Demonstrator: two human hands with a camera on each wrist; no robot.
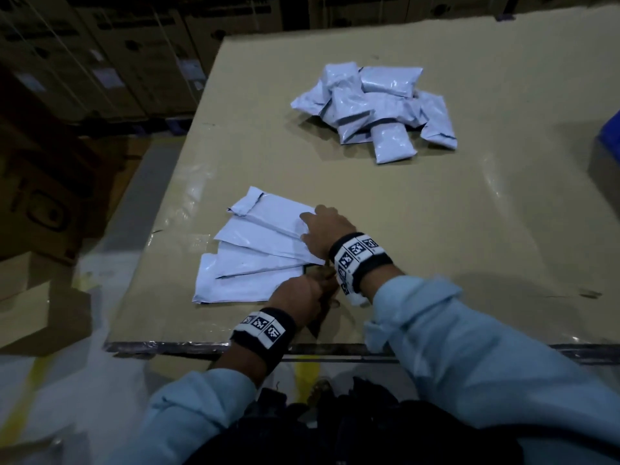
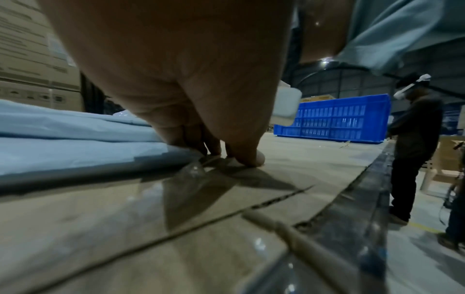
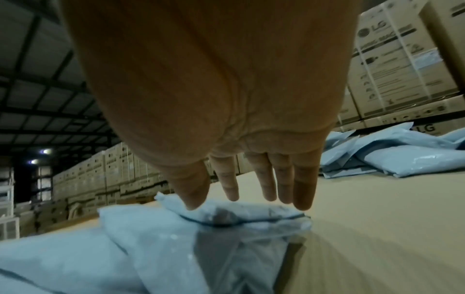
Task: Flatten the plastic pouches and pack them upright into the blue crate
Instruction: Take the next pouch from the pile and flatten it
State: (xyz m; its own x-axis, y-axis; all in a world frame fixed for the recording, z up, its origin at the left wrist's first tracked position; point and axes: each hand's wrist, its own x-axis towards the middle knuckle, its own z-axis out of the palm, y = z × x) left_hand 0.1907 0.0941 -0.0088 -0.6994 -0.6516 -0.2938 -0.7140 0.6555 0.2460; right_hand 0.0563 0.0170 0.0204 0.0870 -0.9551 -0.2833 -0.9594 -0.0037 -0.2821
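Left hand (image 1: 298, 297): at near corner of flattened pouches; fingertips (image 2: 247, 159) bent down onto tabletop beside lowest pouch edge; grip on pouch not discernible.
Flattened pouches (image 1: 255, 250): fanned in overlapping layers, lying flat on near-left part of table, converging toward both hands.
Right hand (image 1: 327, 229): laid on topmost flattened pouch; fingers (image 3: 303, 191) extended, slightly spread, pressing plastic down; nothing grasped.
Table (image 1: 469, 229): covered in brown cardboard under glossy clear film; dark edge at near side.
Unflattened pouches (image 1: 375, 105): loose heap of puffy white packets, far centre-right of table, well apart from fanned set.
Blue crate (image 2: 334, 119): slotted walls, standing at far right end of table; only a corner (image 1: 609, 135) visible at right edge of head view.
Cardboard cartons (image 3: 402, 65): stacked in rows beyond table.
Second person (image 2: 415, 139): standing beyond table's right end, dark clothing, headset worn.
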